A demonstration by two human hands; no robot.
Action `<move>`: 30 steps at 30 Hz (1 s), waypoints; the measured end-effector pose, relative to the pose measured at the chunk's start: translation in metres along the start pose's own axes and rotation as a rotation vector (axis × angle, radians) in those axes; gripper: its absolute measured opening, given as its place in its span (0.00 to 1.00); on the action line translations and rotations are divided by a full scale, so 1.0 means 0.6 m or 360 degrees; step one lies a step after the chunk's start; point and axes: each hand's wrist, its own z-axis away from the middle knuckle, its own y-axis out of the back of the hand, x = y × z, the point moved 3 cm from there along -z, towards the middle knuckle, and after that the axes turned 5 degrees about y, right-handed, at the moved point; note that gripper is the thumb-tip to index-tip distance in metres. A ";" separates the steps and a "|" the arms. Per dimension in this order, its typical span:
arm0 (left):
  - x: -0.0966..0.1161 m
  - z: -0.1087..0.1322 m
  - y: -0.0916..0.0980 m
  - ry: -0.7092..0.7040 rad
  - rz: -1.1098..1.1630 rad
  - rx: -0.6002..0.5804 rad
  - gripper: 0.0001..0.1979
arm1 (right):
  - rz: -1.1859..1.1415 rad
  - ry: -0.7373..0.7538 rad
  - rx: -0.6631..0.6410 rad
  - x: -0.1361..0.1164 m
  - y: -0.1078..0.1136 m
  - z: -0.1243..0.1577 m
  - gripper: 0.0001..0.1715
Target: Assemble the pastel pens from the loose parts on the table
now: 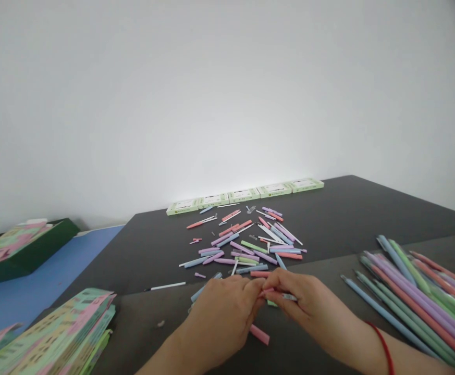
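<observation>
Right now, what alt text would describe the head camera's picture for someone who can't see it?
The left hand and right hand meet around a small pink piece over a dark table, with pastel pen parts scattered beyond. Pens lie at right, printed packaging at left, and green boxes along the back.

The bare left hand (pixel 223 310) lies back upward with fingers curled, its bare forearm (pixel 172 351) angling from the lower left. The bare right hand (pixel 313 307) pinches thumb against fingers, both hands' fingertips nearly meeting in front of the body.
</observation>
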 end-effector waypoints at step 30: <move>-0.053 -0.007 0.023 0.0466 0.0541 -0.0037 0.04 | -0.0544 -0.0261 0.0242 0.035 0.006 -0.022 0.09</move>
